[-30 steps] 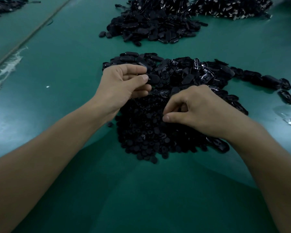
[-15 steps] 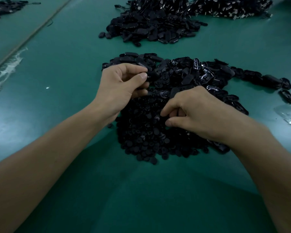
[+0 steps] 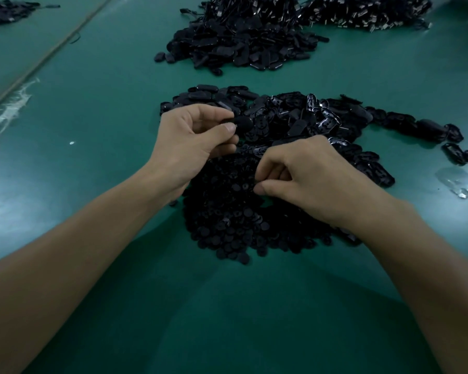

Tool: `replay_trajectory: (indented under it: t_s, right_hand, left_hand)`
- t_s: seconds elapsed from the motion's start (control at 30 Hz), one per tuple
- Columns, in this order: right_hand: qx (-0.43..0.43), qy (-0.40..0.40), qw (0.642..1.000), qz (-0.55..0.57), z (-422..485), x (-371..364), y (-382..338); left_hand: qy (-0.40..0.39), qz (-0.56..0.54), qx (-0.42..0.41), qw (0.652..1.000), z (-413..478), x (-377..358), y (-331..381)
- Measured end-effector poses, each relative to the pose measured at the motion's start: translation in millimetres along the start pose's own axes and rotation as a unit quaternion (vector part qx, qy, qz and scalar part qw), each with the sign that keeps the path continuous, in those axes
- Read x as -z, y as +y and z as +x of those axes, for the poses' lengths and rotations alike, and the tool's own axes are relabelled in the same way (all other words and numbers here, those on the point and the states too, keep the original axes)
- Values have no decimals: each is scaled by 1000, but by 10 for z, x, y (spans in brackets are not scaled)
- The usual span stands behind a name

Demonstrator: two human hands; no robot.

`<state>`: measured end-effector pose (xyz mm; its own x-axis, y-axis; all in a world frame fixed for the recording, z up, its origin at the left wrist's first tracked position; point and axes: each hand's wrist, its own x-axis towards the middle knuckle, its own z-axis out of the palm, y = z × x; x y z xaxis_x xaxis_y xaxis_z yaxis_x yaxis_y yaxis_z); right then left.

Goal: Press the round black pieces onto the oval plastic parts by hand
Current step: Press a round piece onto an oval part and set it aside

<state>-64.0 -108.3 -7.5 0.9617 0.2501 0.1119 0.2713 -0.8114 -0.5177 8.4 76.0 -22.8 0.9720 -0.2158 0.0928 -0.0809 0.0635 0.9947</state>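
A heap of small round black pieces (image 3: 233, 228) lies on the green table in front of me. Behind it spreads a pile of black oval plastic parts (image 3: 289, 114), trailing off to the right. My left hand (image 3: 195, 141) hovers over the near edge of the oval pile and pinches one oval part (image 3: 241, 123) between thumb and fingers. My right hand (image 3: 305, 174) rests on the round-piece heap with thumb and forefinger pinched together; whether a round piece sits between them is hidden.
A larger mound of black oval parts (image 3: 241, 47) sits at the back centre, another dark pile with metal pins (image 3: 368, 12) at the back right. A small dark pile (image 3: 3, 12) lies far left. A clear plastic scrap (image 3: 459, 182) lies at right. Green table (image 3: 92, 103) surrounds everything.
My right hand has dipped a little lower and nearer onto the round-piece heap, fingers curling tighter. My left hand stays almost still with the oval part.
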Motion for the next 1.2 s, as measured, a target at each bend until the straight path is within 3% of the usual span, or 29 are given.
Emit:
replay_trajectory:
  t_s: [0.37, 0.73, 0.97, 1.2]
  right_hand:
    - [-6, 118, 992, 53, -12, 57, -26]
    - [-9, 182, 977, 109, 3, 63, 0]
    - [-31, 171, 966, 193, 25, 47, 31]
    - [-17, 229, 957, 178, 27, 47, -14]
  left_hand:
    - [-10, 30, -23, 999, -28, -21, 17]
    - [-39, 43, -39, 998, -51, -41, 17]
    - [-47, 55, -54, 996, -78, -67, 28]
    - [-67, 54, -59, 994, -122, -103, 63]
